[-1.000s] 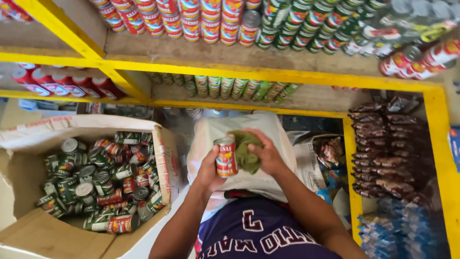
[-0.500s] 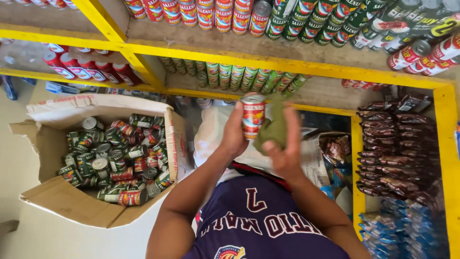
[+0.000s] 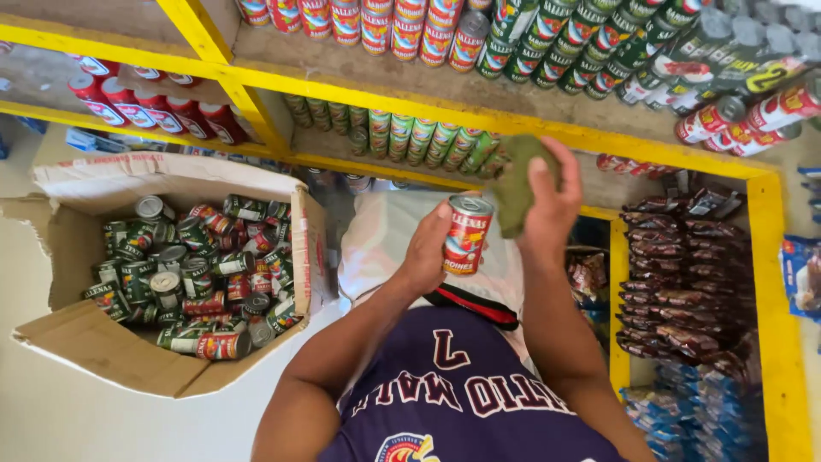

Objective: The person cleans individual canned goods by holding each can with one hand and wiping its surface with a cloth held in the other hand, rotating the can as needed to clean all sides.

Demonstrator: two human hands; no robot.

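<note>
1. Below the yellow shelf frame (image 3: 479, 101), in the head view, I see my left hand (image 3: 425, 254) wrapped around a red tin can (image 3: 467, 234), held upright in front of my chest.
2. Its fingers (image 3: 434, 231) curl round the can's left side and back; the lid and the label's right side show.
3. My right hand (image 3: 547, 201) is closed on a green cloth (image 3: 520, 184), pinched between thumb and fingers.
4. That cloth hangs just beside the can's upper right edge; I cannot tell whether they touch.
5. At my left sits an open cardboard box (image 3: 85, 342) full of green and red cans (image 3: 197, 274).
6. Rows of cans fill the shelves above.
</note>
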